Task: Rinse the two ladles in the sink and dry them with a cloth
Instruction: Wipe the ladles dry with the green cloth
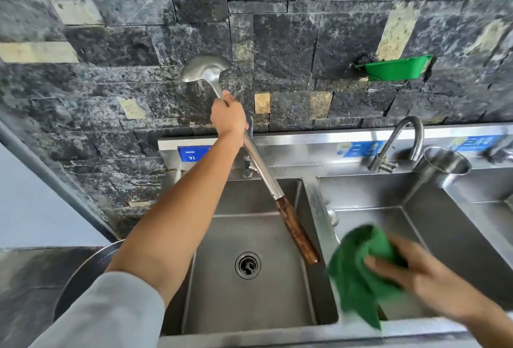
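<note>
Left hand (228, 118) is gripping the ladle (263, 175) bowl-up over the sink's (277, 306) back edge, right hand (424, 281) clutching the green cloth (358, 264), I'm guessing for drying.

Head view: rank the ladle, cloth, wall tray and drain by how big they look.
1-2. The ladle is longest, but the cloth covers a similar area and sits nearer the camera, so I can't rank them apart.
3. The tray, far off on the wall.
4. The drain.

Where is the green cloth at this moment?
In the head view the green cloth hangs from the right hand at lower right, right of the ladle, over the divider between two sink basins.
</note>
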### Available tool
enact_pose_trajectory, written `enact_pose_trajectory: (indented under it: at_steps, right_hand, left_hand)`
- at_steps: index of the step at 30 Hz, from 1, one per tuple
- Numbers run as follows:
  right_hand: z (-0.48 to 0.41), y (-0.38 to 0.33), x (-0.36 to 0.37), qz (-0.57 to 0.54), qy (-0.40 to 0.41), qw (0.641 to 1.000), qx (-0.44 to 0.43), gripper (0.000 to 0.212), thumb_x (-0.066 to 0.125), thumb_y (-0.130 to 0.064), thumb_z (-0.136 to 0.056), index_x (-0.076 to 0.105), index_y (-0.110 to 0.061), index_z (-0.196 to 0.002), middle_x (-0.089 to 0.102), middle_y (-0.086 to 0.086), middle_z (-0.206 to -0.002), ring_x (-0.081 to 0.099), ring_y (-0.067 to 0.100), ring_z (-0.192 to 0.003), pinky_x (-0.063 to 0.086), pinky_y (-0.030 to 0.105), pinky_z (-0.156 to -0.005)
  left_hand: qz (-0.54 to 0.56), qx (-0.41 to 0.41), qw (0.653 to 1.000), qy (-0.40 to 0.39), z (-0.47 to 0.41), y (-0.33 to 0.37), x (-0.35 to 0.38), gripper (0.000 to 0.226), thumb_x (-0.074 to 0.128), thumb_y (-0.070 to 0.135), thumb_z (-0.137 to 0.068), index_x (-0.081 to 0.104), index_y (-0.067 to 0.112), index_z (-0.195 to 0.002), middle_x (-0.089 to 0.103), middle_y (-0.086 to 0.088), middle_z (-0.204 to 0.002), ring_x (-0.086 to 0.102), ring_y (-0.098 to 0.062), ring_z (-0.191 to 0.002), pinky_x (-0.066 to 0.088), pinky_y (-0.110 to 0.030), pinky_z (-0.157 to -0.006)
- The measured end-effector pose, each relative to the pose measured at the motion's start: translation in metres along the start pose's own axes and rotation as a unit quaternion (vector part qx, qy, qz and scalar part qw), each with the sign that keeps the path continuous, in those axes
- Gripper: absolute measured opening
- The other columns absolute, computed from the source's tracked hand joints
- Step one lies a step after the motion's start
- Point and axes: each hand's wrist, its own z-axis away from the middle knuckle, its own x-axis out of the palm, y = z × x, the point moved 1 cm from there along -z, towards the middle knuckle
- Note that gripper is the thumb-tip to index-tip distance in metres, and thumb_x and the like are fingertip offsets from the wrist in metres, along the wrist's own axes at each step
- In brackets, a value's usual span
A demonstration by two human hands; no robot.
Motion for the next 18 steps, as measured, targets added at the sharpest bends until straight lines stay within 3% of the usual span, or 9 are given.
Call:
enact_pose_trajectory:
  at_steps: [3, 6, 8, 11, 14, 16, 18]
  right_hand:
    - [-0.048, -0.04, 0.001, 0.017, 0.015, 0.999, -0.038, 0.027, 0.065, -0.014, -0.092, 0.062, 0.004, -0.113, 0.074, 0.022, -0.1, 0.071, 0.024, -0.091, 0.059, 0.041, -0.086]
    - [-0.095, -0.053, 0.023, 0.153, -0.057, 0.986, -0.036, 0.026, 0.072, -0.023, -0.093, 0.062, -0.011, -0.113, 0.073, 0.001, -0.096, 0.069, 0.013, -0.088, 0.056, 0.04, -0.088]
    - [-0.109, -0.042, 0.036, 0.212, -0.038, 0.976, -0.031, 0.036, 0.076, -0.032, -0.089, 0.056, -0.016, -0.115, 0.073, 0.002, -0.101, 0.07, 0.018, -0.093, 0.058, 0.042, -0.09]
    - [-0.093, -0.023, 0.028, 0.216, 0.02, 0.975, -0.051, 0.046, 0.073, -0.044, -0.087, 0.05, -0.025, -0.122, 0.069, 0.001, -0.107, 0.068, 0.018, -0.099, 0.056, 0.045, -0.092]
    - [-0.065, 0.001, -0.004, 0.197, 0.016, 0.978, -0.061, 0.048, 0.075, -0.042, -0.088, 0.046, -0.037, -0.126, 0.07, -0.008, -0.105, 0.068, 0.007, -0.094, 0.057, 0.04, -0.088]
    - [-0.043, 0.02, -0.027, 0.243, 0.012, 0.969, -0.044, 0.048, 0.075, -0.044, -0.087, 0.046, -0.043, -0.125, 0.072, -0.011, -0.097, 0.069, 0.004, -0.084, 0.058, 0.033, -0.078]
    - [-0.021, 0.043, -0.058, 0.238, 0.013, 0.971, -0.013, 0.044, 0.076, -0.034, -0.088, 0.051, -0.036, -0.125, 0.072, -0.007, -0.083, 0.065, 0.004, -0.063, 0.054, 0.023, -0.061]
  left_hand:
    - [0.004, -0.002, 1.0, -0.015, 0.023, -0.005, 0.016, 0.036, 0.034, 0.036, -0.104, 0.042, 0.015, -0.076, 0.05, -0.008, -0.069, 0.046, -0.017, -0.044, 0.04, -0.028, -0.041]
    - [0.028, -0.021, 0.999, -0.022, 0.042, -0.003, 0.034, 0.037, 0.034, 0.035, -0.104, 0.043, 0.014, -0.075, 0.048, -0.006, -0.065, 0.046, -0.018, -0.046, 0.039, -0.026, -0.039]
    - [0.045, -0.026, 0.998, -0.021, 0.043, 0.002, 0.041, 0.037, 0.035, 0.034, -0.104, 0.044, 0.014, -0.074, 0.047, -0.005, -0.064, 0.043, -0.015, -0.042, 0.036, -0.024, -0.036]
    - [0.063, -0.036, 0.997, -0.001, 0.037, 0.007, 0.042, 0.036, 0.035, 0.036, -0.104, 0.046, 0.014, -0.077, 0.048, -0.004, -0.065, 0.042, -0.012, -0.037, 0.038, -0.025, -0.037]
    - [0.076, -0.04, 0.996, 0.03, 0.035, 0.009, 0.049, 0.036, 0.035, 0.035, -0.104, 0.048, 0.013, -0.079, 0.049, -0.002, -0.063, 0.042, -0.008, -0.033, 0.039, -0.026, -0.04]
    - [0.06, -0.036, 0.996, 0.052, 0.037, 0.006, 0.059, 0.036, 0.036, 0.035, -0.103, 0.048, 0.013, -0.077, 0.05, -0.004, -0.066, 0.043, -0.011, -0.037, 0.041, -0.026, -0.041]
    - [0.053, -0.032, 0.996, 0.056, 0.046, 0.001, 0.076, 0.037, 0.036, 0.037, -0.102, 0.048, 0.014, -0.077, 0.051, -0.005, -0.067, 0.044, -0.014, -0.04, 0.044, -0.029, -0.046]
